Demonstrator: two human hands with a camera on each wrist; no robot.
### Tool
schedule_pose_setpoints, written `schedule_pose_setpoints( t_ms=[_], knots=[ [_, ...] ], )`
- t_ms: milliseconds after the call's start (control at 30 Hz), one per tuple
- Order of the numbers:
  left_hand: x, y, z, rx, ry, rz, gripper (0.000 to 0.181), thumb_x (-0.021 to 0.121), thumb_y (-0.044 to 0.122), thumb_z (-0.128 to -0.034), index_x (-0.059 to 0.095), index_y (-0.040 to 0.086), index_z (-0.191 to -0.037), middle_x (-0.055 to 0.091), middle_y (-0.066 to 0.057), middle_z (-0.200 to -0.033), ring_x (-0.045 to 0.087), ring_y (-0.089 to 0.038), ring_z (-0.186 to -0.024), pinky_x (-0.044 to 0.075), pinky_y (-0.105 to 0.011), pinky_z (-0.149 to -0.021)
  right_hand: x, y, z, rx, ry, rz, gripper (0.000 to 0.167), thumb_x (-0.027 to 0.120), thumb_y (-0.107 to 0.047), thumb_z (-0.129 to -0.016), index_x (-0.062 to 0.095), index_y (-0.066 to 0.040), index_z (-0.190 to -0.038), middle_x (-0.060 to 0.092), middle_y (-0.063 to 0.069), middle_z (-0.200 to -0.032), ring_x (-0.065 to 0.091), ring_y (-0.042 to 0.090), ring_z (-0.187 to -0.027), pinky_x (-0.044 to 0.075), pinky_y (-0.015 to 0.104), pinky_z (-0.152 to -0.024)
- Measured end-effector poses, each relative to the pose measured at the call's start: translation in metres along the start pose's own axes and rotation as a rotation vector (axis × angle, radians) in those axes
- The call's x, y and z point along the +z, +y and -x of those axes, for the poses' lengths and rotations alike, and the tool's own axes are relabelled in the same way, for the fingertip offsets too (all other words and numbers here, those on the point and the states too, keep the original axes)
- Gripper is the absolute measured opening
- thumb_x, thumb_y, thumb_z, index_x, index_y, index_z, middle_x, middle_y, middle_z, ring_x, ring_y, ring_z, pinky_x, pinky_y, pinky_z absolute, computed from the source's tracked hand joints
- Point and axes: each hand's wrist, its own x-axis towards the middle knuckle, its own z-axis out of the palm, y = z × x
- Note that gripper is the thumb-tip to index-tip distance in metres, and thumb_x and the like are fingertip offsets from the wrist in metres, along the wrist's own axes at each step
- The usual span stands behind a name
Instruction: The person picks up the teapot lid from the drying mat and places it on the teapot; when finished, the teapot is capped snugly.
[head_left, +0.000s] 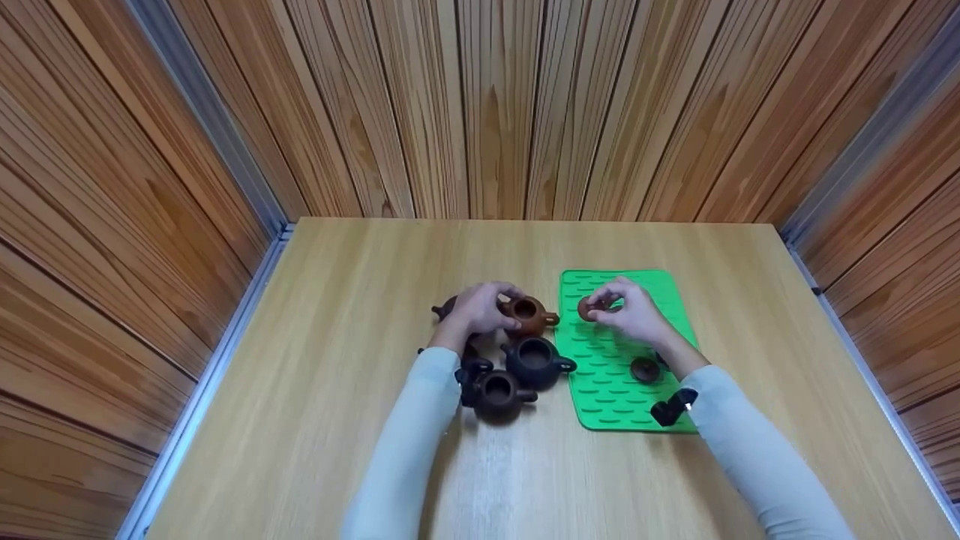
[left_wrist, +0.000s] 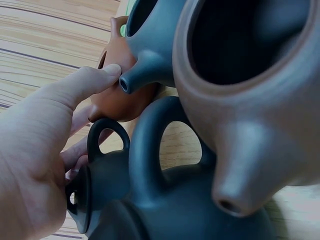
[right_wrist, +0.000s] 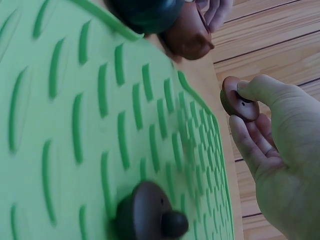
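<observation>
My left hand (head_left: 484,307) holds a reddish-brown teapot (head_left: 535,324), thumb on the near side and other fingers around the back. Its top is uncovered in the head view. In the right wrist view my right hand (right_wrist: 285,130) pinches a reddish-brown teapot lid (right_wrist: 231,97) between thumb and fingers, over the far part of the green mat (head_left: 607,409). Just in front of the held teapot stand a lidless blue-black teapot (head_left: 541,379) and a lidless dark brown teapot (head_left: 491,410). A dark brown lid (head_left: 643,370) lies on the mat, near my right wrist.
Under my left wrist are black teapots with lids on, one small (left_wrist: 112,175) and one larger (left_wrist: 190,195), partly hidden in the head view. Wood-panelled walls (head_left: 495,112) enclose the wooden table (head_left: 300,420) at the back and sides.
</observation>
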Motion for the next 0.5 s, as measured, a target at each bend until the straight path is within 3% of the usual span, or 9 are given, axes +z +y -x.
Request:
schedule_pose_setpoints(
  t_ms=[267,500],
  knots=[
    [0.000,0.000,0.000,0.002,0.006,0.009,0.055,0.091,0.027,-0.0976,0.072,0.025,-0.149,0.073,-0.003,-0.155,0.066,-0.031,-0.146,0.051,-0.050,-0.123,0.016,-0.013,-0.011,-0.019,-0.012,-0.035,0.017,0.089,-0.001,-0.093,0.083,0.000,-0.109,0.070,0.022,-0.113,0.067,0.029,-0.102,0.052,0.031,-0.090],
    [0.000,0.001,-0.001,-0.002,0.001,0.021,0.054,0.091,0.027,-0.0973,0.073,0.025,-0.149,0.074,-0.002,-0.154,0.067,-0.029,-0.144,0.052,-0.049,-0.122,0.027,-0.024,-0.019,-0.041,-0.016,-0.049,0.016,0.089,0.001,-0.092,0.083,0.001,-0.107,0.070,0.021,-0.112,0.066,0.025,-0.098,0.052,0.022,-0.083]
  ],
)
